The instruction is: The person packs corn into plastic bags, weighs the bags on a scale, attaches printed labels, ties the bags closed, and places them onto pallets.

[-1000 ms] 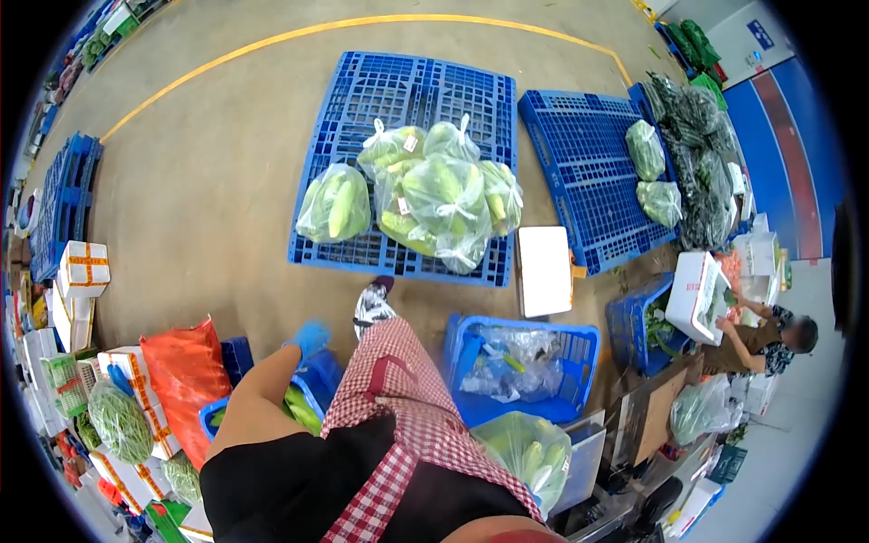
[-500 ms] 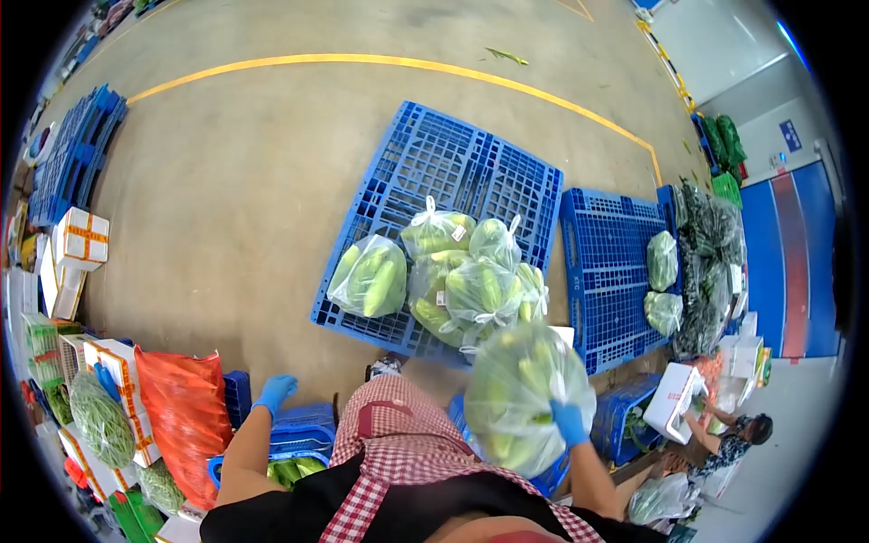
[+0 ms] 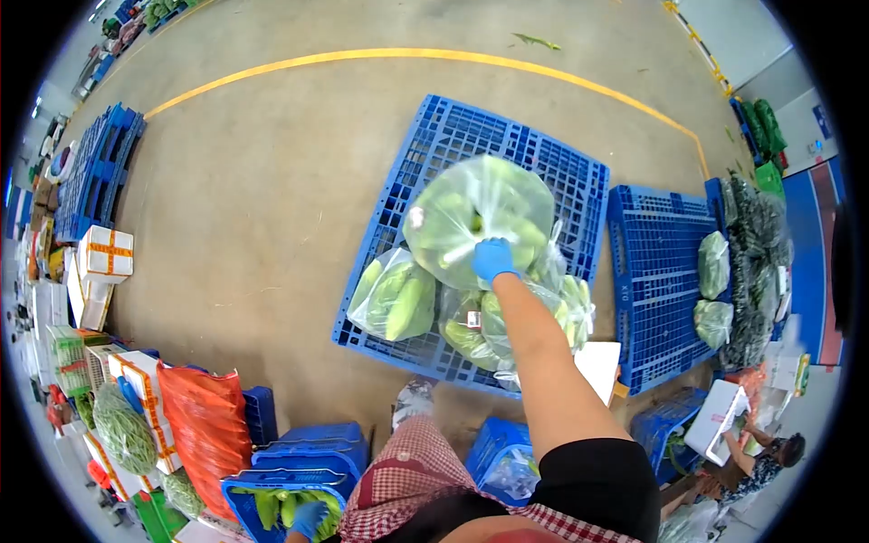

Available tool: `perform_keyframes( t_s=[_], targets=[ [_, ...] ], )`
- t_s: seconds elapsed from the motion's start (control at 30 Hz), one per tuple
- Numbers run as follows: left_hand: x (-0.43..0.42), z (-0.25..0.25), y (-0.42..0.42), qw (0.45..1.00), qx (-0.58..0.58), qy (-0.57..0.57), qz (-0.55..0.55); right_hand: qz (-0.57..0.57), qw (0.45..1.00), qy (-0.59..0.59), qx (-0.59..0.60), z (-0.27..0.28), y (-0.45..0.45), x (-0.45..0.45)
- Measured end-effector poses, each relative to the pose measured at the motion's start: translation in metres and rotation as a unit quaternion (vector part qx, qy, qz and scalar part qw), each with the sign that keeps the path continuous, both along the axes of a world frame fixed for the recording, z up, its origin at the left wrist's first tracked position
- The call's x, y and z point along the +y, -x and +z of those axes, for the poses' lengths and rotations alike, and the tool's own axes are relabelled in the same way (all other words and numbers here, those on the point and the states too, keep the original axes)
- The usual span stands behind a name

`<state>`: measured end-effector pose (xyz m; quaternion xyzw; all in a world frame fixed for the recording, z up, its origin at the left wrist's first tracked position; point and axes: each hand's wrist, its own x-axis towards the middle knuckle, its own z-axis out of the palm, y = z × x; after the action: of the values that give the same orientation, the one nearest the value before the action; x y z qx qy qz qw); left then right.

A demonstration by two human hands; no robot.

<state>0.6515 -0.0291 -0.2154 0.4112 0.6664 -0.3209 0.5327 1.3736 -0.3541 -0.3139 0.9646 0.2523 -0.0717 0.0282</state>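
Landmark: blue slatted plastic pallet (image 3: 389, 217), lying at center on the floor.
Right hand: blue-gloved right hand (image 3: 494, 260), reaching out over the pallet; fingers bunching together, pinching gathered plastic of the bulging clear bag.
Held load: bulging clear bag (image 3: 489, 195) of pale green vegetables, now hanging above the pallet and overlapping the bags there; half a second ago it was nearer the body, off the pallet's near right corner.
Left hand: blue-gloved left hand (image 3: 310, 519), now dipping into the blue plastic crate (image 3: 237, 496), near left of the pallet; earlier it was hovering above the crates, fingers apart. Touching long green vegetables (image 3: 272, 509); fingers partly hidden, cannot tell whether they are gripping.
Pallet load: knotted clear bag (image 3: 396, 299) sitting left of the other bagged greens, at the pallet's near side.
Right of pallet: second blue pallet (image 3: 656, 271) bearing two small bags of greens (image 3: 713, 264); white flat panel (image 3: 599, 369) lying just off the near right corner.
Far right: co-worker (image 3: 765, 462) handling a white foam box (image 3: 715, 421).
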Motion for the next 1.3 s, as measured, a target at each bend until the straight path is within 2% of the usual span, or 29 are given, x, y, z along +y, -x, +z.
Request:
perform_keyframes(
  t_s=[0.03, 0.1, 0.17, 0.23, 0.27, 0.3, 0.33, 0.37, 0.4, 0.43, 0.5, 0.57, 0.6, 0.63, 0.7, 0.73, 0.8, 0.83, 0.9, 0.97, 1.0, 1.03, 1.07, 1.1, 1.13, 1.17, 1.23, 1.27, 1.3],
  targets=[
    [-0.018, 0.002, 0.014, 1.000, -0.001, 0.001, 0.001, -0.033, 0.989, -0.018, 0.143, -0.011, 0.016, 0.017],
    [-0.039, -0.001, 0.034, 0.998, -0.029, 0.046, -0.034, -0.025, 0.971, -0.094, 0.216, -0.002, 0.085, 0.027],
    [-0.044, -0.018, 0.021, 0.987, -0.083, 0.098, -0.098, -0.091, 0.925, -0.228, 0.290, -0.007, 0.185, 0.010],
    [-0.035, -0.039, -0.025, 0.973, -0.123, 0.088, -0.175, -0.017, 0.901, -0.160, 0.403, -0.069, 0.310, -0.035],
    [-0.027, -0.047, -0.056, 0.960, -0.155, 0.070, -0.224, 0.059, 0.870, -0.264, 0.412, -0.177, 0.416, -0.081],
    [-0.019, -0.055, -0.087, 0.941, -0.193, 0.049, -0.274, -0.001, 0.853, -0.313, 0.418, -0.141, 0.462, -0.115],
    [-0.009, -0.062, -0.117, 0.932, -0.216, 0.034, -0.290, 0.042, 0.873, -0.192, 0.447, -0.057, 0.472, -0.138],
    [-0.002, -0.067, -0.149, 0.929, -0.230, 0.023, -0.287, 0.103, 0.875, -0.071, 0.467, 0.057, 0.467, -0.153],
    [-0.020, -0.026, -0.220, 0.972, -0.136, 0.028, -0.191, -0.175, 0.826, -0.074, 0.530, 0.101, 0.495, -0.174],
    [-0.021, -0.023, -0.252, 0.966, -0.150, 0.033, -0.206, -0.306, 0.778, -0.049, 0.547, 0.111, 0.525, -0.204],
    [-0.026, -0.015, -0.298, 0.950, -0.168, 0.053, -0.257, -0.163, 0.919, 0.048, 0.356, 0.098, 0.617, -0.266],
    [-0.041, -0.002, -0.326, 0.920, -0.174, 0.070, -0.344, -0.348, 0.887, -0.080, 0.293, 0.131, 0.672, -0.293],
    [-0.049, 0.001, -0.339, 0.897, -0.176, 0.078, -0.397, -0.499, 0.820, -0.185, 0.212, 0.156, 0.695, -0.290],
    [-0.040, -0.028, -0.349, 0.884, -0.158, 0.135, -0.419, -0.630, 0.691, -0.334, 0.115, 0.184, 0.722, -0.276],
    [-0.062, -0.045, -0.361, 0.819, -0.138, 0.140, -0.539, -0.712, 0.472, -0.517, -0.063, 0.229, 0.784, -0.230],
    [-0.079, -0.052, -0.366, 0.782, -0.122, 0.140, -0.595, -0.734, 0.294, -0.603, -0.103, 0.265, 0.815, -0.199],
    [-0.122, -0.055, -0.358, 0.775, -0.115, 0.117, -0.610, -0.824, 0.322, -0.463, -0.050, 0.246, 0.917, -0.127],
    [-0.143, -0.074, -0.362, 0.746, -0.121, 0.099, -0.648, -0.857, 0.333, -0.394, -0.006, 0.229, 0.959, -0.090],
    [-0.228, -0.078, -0.333, 0.660, -0.005, 0.288, -0.694, -0.818, 0.512, -0.211, 0.154, 0.183, 1.067, 0.002],
    [-0.292, -0.074, -0.288, 0.604, -0.079, 0.186, -0.771, -0.920, 0.218, -0.246, 0.215, 0.124, 1.153, 0.118],
    [-0.331, -0.060, -0.255, 0.579, -0.099, 0.165, -0.792, -0.930, -0.029, -0.322, 0.173, 0.144, 1.176, 0.158],
    [-0.369, -0.048, -0.225, 0.553, -0.111, 0.167, -0.809, -0.933, 0.220, -0.163, 0.233, 0.106, 1.207, 0.220],
    [-0.408, -0.023, -0.184, 0.526, -0.123, 0.177, -0.823, -0.879, 0.233, -0.181, 0.375, 0.117, 1.218, 0.254],
    [-0.445, 0.003, -0.143, 0.509, -0.134, 0.189, -0.829, -0.902, 0.228, -0.161, 0.330, 0.047, 1.257, 0.338],
    [-0.477, 0.016, -0.103, 0.391, -0.153, 0.220, -0.880, -0.943, 0.149, -0.212, 0.208, 0.039, 1.272, 0.398],
    [-0.507, 0.061, -0.052, 0.360, -0.162, 0.275, -0.877, -0.961, 0.078, -0.252, 0.083, 0.024, 1.267, 0.425],
    [-0.551, 0.069, 0.010, 0.348, -0.210, 0.263, -0.875, -0.952, 0.031, -0.303, -0.036, -0.025, 1.261, 0.455],
    [-0.568, 0.091, 0.044, 0.297, -0.184, 0.278, -0.895, -0.946, 0.059, -0.318, -0.029, -0.059, 1.261, 0.458],
    [-0.586, 0.085, 0.066, 0.221, -0.194, 0.317, -0.902, -0.962, 0.126, -0.231, 0.073, -0.006, 1.244, 0.407]
  ],
)
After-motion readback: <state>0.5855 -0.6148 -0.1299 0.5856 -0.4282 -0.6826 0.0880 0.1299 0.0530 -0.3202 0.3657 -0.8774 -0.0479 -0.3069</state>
